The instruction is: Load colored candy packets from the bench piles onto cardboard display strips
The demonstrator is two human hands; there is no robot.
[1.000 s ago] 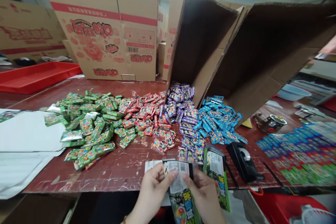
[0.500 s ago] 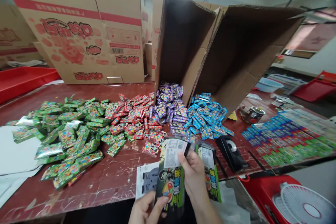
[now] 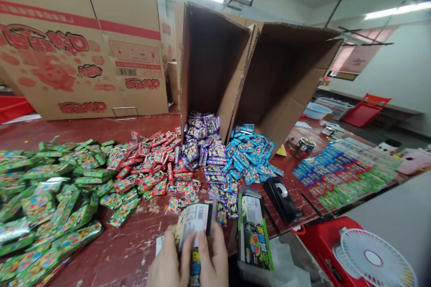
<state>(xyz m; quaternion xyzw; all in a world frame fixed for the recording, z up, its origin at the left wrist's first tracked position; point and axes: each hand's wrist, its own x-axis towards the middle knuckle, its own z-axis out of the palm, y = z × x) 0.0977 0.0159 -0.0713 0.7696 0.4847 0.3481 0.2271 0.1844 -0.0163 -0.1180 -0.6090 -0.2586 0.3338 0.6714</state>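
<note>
Low in the middle of the view, a black-and-green printed candy packet (image 3: 195, 219) with a barcode label is gripped between both my hands. My left hand (image 3: 170, 258) closes on its left side and my right hand (image 3: 213, 258) on its right, thumbs close together on the face. Part of the packet is hidden by my fingers. To the right lies a similar printed packet (image 3: 254, 233), apart from my hands. Just beyond the held packet are small purple candy packs (image 3: 213, 157) and red candy packs (image 3: 151, 161).
Green candy packs (image 3: 57, 206) spread over the left. Blue candy packs (image 3: 251, 154) spill by an open carton (image 3: 286, 76). A black tape dispenser (image 3: 282, 197), a metal tin (image 3: 305, 147), rows of coloured packs (image 3: 346, 170) and a white fan (image 3: 373, 255) are at right.
My right hand has moved down and left along the packet, beside my left hand. The packet has shifted left and lower in view. The whole view has turned to the right.
</note>
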